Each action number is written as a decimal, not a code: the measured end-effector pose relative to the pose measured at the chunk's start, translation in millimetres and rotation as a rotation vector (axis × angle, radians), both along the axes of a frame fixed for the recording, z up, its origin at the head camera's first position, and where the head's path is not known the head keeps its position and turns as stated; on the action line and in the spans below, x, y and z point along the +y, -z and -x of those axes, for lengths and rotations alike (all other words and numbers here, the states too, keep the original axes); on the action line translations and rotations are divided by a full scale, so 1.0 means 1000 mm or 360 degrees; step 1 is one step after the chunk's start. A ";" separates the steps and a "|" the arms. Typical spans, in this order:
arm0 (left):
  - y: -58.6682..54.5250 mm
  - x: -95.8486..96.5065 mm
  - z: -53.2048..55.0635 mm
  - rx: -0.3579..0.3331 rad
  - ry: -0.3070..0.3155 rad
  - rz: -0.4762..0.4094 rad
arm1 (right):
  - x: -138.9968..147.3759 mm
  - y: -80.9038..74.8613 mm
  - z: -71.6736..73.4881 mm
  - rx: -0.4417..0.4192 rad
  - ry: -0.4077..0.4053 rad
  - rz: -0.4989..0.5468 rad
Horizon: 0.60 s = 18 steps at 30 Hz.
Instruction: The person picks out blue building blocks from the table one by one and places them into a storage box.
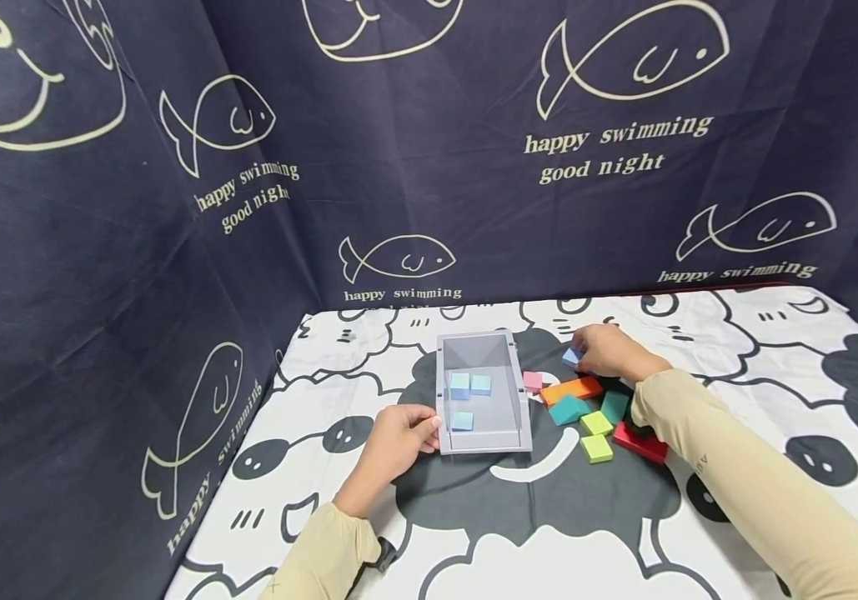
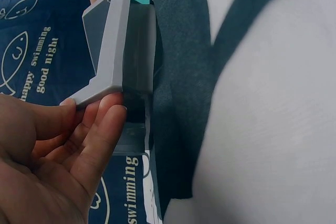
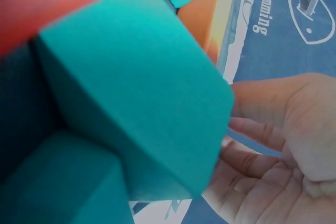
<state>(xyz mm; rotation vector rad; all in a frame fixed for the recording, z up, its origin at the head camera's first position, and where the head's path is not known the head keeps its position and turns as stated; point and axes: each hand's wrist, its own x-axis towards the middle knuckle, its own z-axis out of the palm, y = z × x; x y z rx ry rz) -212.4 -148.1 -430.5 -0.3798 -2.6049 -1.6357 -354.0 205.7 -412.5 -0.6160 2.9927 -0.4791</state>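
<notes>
A grey open-topped box (image 1: pixel 485 442) stands on the cloth with three light blue blocks (image 1: pixel 462 421) inside. My left hand (image 1: pixel 398 437) pinches the near left corner of its rim; the left wrist view shows thumb and fingers on the box's lip (image 2: pixel 112 51). Beyond the pile, my right hand (image 1: pixel 609 350) holds a small blue block (image 1: pixel 570 357) between thumb and fingers. That block is hidden in the right wrist view, where a large teal block (image 3: pixel 142 82) fills the foreground and partly covers the right hand (image 3: pixel 278 150).
Right of the box lie a pink block (image 1: pixel 532 382), an orange block (image 1: pixel 571 390), teal blocks (image 1: pixel 568 409), yellow-green blocks (image 1: pixel 597 449) and a red block (image 1: pixel 640 443). My right forearm passes over the pile's right side. A dark printed curtain (image 1: pixel 398 167) hangs behind the table.
</notes>
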 end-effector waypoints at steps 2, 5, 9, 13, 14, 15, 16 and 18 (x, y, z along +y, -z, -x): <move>0.000 0.000 0.000 0.0000 -0.0001 0.0001 | 0.000 0.000 0.000 0.0000 -0.0001 -0.0003; 0.000 0.000 0.000 -0.0002 0.0000 0.0000 | -0.001 -0.002 0.000 -0.0007 -0.0004 -0.0003; -0.001 -0.001 0.001 -0.0007 -0.0001 -0.0005 | -0.002 -0.003 0.000 -0.0011 -0.0007 -0.0005; -0.001 -0.001 0.001 -0.0020 0.0002 -0.0005 | -0.002 -0.006 -0.001 0.0046 -0.0020 -0.0006; -0.002 -0.001 0.001 -0.0023 0.0003 -0.0005 | -0.004 -0.008 -0.002 0.0067 -0.0022 0.0003; -0.002 -0.001 0.001 -0.0024 0.0003 -0.0003 | -0.005 -0.011 -0.003 0.0097 -0.0027 0.0014; -0.002 -0.001 0.001 -0.0024 0.0006 0.0001 | -0.007 -0.014 -0.005 0.0124 -0.0032 0.0038; -0.002 -0.001 0.001 -0.0016 0.0006 0.0004 | -0.012 -0.022 -0.009 0.0191 -0.0038 0.0080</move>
